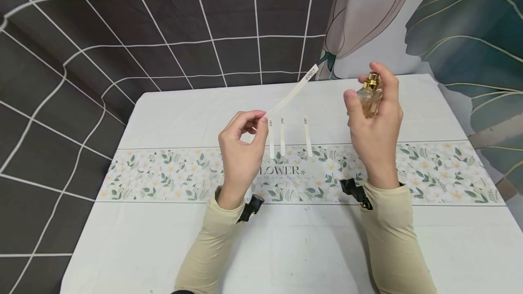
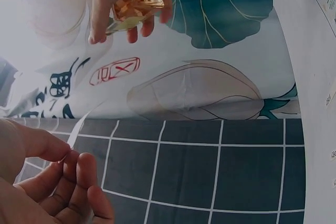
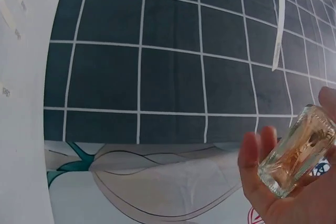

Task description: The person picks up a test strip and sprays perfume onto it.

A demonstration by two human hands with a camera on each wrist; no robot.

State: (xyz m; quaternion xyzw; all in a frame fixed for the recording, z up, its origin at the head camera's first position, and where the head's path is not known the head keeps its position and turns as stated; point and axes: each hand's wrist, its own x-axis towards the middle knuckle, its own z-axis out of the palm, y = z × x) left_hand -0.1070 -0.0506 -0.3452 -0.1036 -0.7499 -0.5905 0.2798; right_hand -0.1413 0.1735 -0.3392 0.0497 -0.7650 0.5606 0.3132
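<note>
Between thumb and fingertips my left hand [image 1: 244, 146] pinches one end of a long white paper strip [image 1: 292, 95]. The strip slants up to the right, with printed lettering near its far end. My right hand [image 1: 376, 126] grips a glass perfume bottle [image 1: 369, 99] with amber liquid and a gold spray top. Its index finger is raised beside the spray top. The bottle is held up to the right of the strip, apart from it. In the right wrist view the bottle [image 3: 296, 153] lies tilted in the palm, and the strip [image 3: 280, 24] hangs apart from it.
Several more paper strips lie on the table beyond my left hand, among them one on the right [image 1: 308, 137]. A floral band [image 1: 163, 173] with lettering crosses the white table [image 1: 298, 239]. Behind stand a dark grid-patterned cloth [image 1: 229, 22] and a flower-printed cloth [image 1: 372, 8].
</note>
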